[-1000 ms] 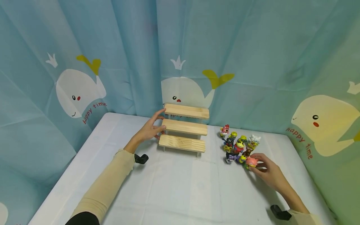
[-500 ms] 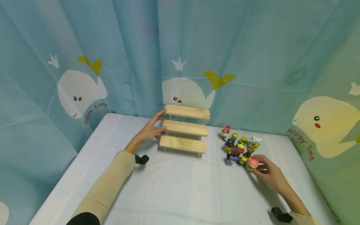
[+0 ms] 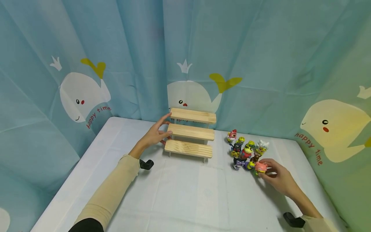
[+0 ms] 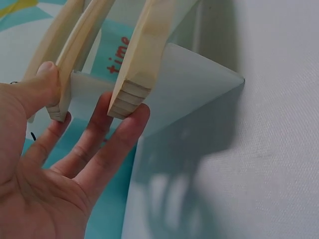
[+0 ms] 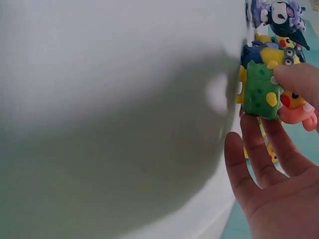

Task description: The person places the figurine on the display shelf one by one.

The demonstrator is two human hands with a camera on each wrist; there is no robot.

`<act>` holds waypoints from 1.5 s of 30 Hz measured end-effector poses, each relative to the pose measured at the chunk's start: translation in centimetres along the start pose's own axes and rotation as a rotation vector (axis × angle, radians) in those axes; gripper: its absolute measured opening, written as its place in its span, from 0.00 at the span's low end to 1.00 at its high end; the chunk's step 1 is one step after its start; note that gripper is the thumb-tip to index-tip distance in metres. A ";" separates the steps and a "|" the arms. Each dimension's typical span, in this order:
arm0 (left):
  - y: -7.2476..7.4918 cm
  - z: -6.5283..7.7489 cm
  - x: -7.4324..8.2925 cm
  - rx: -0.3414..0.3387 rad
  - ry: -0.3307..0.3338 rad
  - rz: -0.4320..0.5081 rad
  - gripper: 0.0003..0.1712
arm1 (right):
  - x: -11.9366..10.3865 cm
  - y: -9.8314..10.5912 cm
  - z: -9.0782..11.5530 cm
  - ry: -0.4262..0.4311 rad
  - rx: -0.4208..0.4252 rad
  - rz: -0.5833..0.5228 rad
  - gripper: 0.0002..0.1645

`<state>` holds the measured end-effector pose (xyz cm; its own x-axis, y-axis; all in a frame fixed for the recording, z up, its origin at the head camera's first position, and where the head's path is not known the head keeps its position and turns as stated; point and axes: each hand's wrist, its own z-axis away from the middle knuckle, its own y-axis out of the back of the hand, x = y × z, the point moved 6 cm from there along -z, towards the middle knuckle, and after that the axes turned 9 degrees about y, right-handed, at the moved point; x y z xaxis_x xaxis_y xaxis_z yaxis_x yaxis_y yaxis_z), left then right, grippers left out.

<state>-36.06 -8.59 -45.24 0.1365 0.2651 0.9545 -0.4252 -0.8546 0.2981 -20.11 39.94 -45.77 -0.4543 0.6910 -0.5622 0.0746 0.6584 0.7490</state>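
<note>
A three-tier wooden display stand (image 3: 189,132) stands at the table's back middle. My left hand (image 3: 153,134) holds its left end; in the left wrist view, the thumb (image 4: 46,74) lies on the middle board and the other fingers touch the board ends. My right hand (image 3: 279,177) pinches a small toy figure (image 3: 260,167) with a pink head cover, at the front right of a cluster of toy figures (image 3: 246,153). In the right wrist view, that figure's green spotted body (image 5: 261,92) sits between thumb and fingers. Whether it touches the table is unclear.
A white cloth covers the table (image 3: 185,196). Blue-green curtains (image 3: 139,64) with whale prints close off the back and sides. A black camera mount (image 3: 146,164) sticks out from the left wrist, another black mount (image 3: 293,220) from the right.
My right hand and the pinched toy figure have shifted very slightly to the right. My left hand stays on the stand, and the other figures have not moved.
</note>
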 end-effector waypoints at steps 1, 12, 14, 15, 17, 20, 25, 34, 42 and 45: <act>0.0 0.0 0.1 0.001 -0.006 -0.004 0.47 | -0.1 0.2 -0.1 0.005 -0.006 0.003 0.29; 0.1 0.2 0.2 0.006 0.008 0.021 0.46 | -2.1 2.8 -1.7 0.113 0.029 -0.023 0.29; 0.1 0.2 0.2 0.006 0.009 0.024 0.46 | -2.4 3.3 -2.1 0.112 0.033 -0.013 0.30; 0.1 0.2 0.2 0.005 0.009 0.027 0.46 | -2.5 3.5 -2.3 0.110 0.034 -0.009 0.30; 0.1 0.3 0.2 0.003 0.009 0.031 0.46 | -2.7 3.8 -2.7 0.109 0.039 -0.001 0.31; 0.0 0.3 0.2 0.001 0.010 0.036 0.46 | -3.0 4.3 -3.2 0.113 0.046 -0.003 0.32; -0.1 0.2 0.2 0.004 -0.002 0.030 0.46 | -3.5 5.2 -4.2 0.114 0.065 -0.027 0.31; -0.1 0.2 -0.1 0.007 0.000 0.035 0.47 | -4.4 6.1 -6.1 0.095 0.070 -0.035 0.32; -0.2 0.2 0.1 0.003 -0.005 0.044 0.47 | -5.8 6.2 -8.1 0.060 0.066 -0.028 0.30; -0.1 0.1 0.0 0.009 0.004 0.048 0.47 | -6.4 6.0 -9.3 0.037 0.056 -0.031 0.30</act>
<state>-35.90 -8.52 -45.26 0.1128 0.2253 0.9677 -0.4233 -0.8702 0.2519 -25.06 36.65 -34.43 -0.4900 0.6588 -0.5708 0.1092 0.6960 0.7097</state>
